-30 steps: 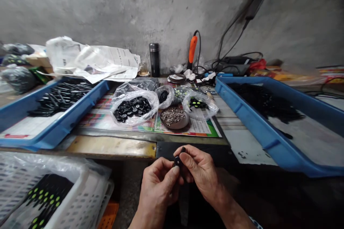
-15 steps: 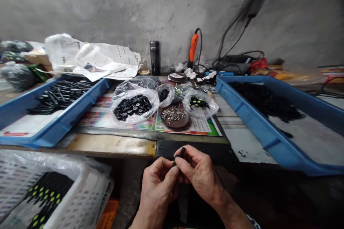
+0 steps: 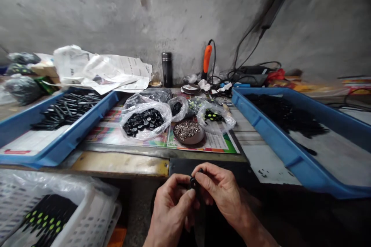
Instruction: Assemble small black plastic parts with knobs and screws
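Note:
My left hand (image 3: pixel 175 204) pinches a small black plastic part (image 3: pixel 193 182) between thumb and fingers, just below the table's front edge. A round end with a small hole shows on that part. Closed around its other side is my right hand (image 3: pixel 222 189), thumb and forefinger pressed together on the black piece. Fingers hide most of it. Beyond the hands a round dish (image 3: pixel 195 138) holds many small metal rivets or screws (image 3: pixel 187 129). Left of the dish, an open plastic bag (image 3: pixel 166 125) contains black round-headed parts (image 3: pixel 145 120).
A blue tray (image 3: pixel 65 144) with long black pieces stands left; another blue tray (image 3: pixel 278 152) with black pieces stands right. A white basket (image 3: pixel 87 208) sits low at left. At the back are a black flask (image 3: pixel 167 69), an orange-handled tool (image 3: pixel 206 60) and papers (image 3: pixel 116 69).
The black part has turned in my fingers, so its round end with the hole now shows. Both hands sit slightly lower in view, and the whole scene has shifted down a little.

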A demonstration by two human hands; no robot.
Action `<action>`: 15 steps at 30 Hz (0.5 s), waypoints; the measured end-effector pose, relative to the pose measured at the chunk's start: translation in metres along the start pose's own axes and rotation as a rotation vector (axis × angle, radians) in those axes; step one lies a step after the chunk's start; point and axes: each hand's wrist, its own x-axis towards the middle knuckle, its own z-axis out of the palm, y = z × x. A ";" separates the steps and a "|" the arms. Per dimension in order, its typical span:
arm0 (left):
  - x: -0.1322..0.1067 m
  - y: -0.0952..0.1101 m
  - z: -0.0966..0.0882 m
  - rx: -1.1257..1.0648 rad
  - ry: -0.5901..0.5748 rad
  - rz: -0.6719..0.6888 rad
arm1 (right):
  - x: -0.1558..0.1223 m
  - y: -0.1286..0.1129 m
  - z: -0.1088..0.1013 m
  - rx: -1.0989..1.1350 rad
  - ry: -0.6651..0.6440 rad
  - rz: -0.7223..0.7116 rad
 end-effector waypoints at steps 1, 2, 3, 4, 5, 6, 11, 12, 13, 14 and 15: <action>0.001 -0.001 -0.001 0.050 0.001 0.043 | 0.000 0.000 0.000 -0.008 0.012 -0.004; 0.002 -0.001 -0.001 0.112 0.014 0.101 | 0.000 0.000 0.000 -0.018 0.031 -0.012; 0.003 -0.002 -0.001 0.182 0.039 0.174 | 0.000 0.001 0.001 -0.028 0.057 -0.025; 0.005 -0.004 0.000 0.251 0.076 0.261 | 0.000 0.001 0.001 -0.044 0.087 -0.044; 0.007 -0.005 0.001 0.313 0.119 0.356 | 0.000 0.001 0.001 -0.067 0.120 -0.067; 0.009 -0.007 0.002 0.364 0.158 0.452 | 0.001 0.001 0.001 -0.094 0.153 -0.094; 0.022 -0.017 0.009 0.489 0.244 0.755 | 0.007 0.005 -0.001 -0.231 0.272 -0.232; 0.024 -0.018 0.010 0.500 0.242 0.785 | 0.008 0.006 -0.001 -0.250 0.286 -0.248; 0.027 -0.018 0.010 0.506 0.238 0.810 | 0.009 0.006 -0.002 -0.266 0.296 -0.257; 0.029 -0.018 0.010 0.508 0.233 0.831 | 0.010 0.004 -0.004 -0.282 0.300 -0.259; 0.030 -0.017 0.011 0.505 0.228 0.845 | 0.011 0.002 -0.006 -0.302 0.288 -0.252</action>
